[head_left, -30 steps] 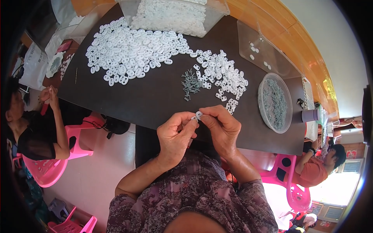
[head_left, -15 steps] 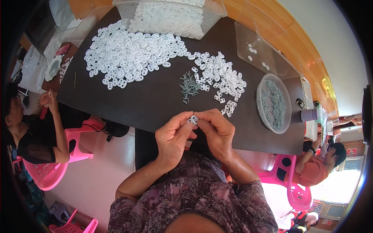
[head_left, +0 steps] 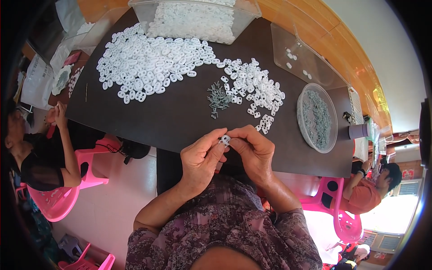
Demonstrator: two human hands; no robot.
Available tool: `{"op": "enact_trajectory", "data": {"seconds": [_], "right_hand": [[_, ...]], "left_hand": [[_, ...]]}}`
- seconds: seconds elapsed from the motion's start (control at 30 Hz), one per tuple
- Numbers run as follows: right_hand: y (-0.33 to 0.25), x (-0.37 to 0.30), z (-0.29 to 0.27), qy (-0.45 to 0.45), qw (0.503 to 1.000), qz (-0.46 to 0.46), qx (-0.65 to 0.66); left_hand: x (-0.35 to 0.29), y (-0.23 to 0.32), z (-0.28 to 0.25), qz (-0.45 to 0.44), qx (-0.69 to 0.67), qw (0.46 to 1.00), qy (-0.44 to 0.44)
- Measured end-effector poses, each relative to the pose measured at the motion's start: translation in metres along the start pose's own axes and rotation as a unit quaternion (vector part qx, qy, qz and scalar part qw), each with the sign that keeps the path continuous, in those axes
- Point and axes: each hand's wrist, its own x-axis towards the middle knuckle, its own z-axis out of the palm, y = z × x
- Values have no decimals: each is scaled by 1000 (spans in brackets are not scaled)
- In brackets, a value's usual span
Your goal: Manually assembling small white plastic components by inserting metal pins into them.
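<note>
Between the fingertips of both hands I hold a small white plastic piece (head_left: 224, 140) with dark holes, just off the table's near edge. My left hand (head_left: 200, 158) pinches it from one side, thumb and forefinger closed. From the other side my right hand (head_left: 253, 152) grips it the same way. Whether a small grey part sits in it is too small to tell. Ahead of my hands lie a small heap of grey pins (head_left: 218, 96) and a loose pile of white two-holed pieces (head_left: 258, 87).
A large heap of white oval pieces (head_left: 144, 63) spreads over the dark table (head_left: 175, 112), before a full clear bin (head_left: 193, 22). At right are a round tub of grey pins (head_left: 318, 119), a clear tray (head_left: 310, 63) and a purple cup (head_left: 357, 132). People sit on pink chairs at both sides.
My hands stay nearly in place, still holding the white piece, which looks slightly turned between the fingertips. The piles on the table look the same.
</note>
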Motion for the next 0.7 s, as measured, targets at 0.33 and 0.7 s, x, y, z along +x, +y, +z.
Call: {"op": "enact_trajectory", "data": {"seconds": [0.33,0.7], "right_hand": [[-3,-1,3,-17,997,-55,-57],[3,5,0,-13,954,-215,-207]], "left_hand": [[0,4,1,-87,-93,992,17],[4,15,1,-99,-154,982,33]]}}
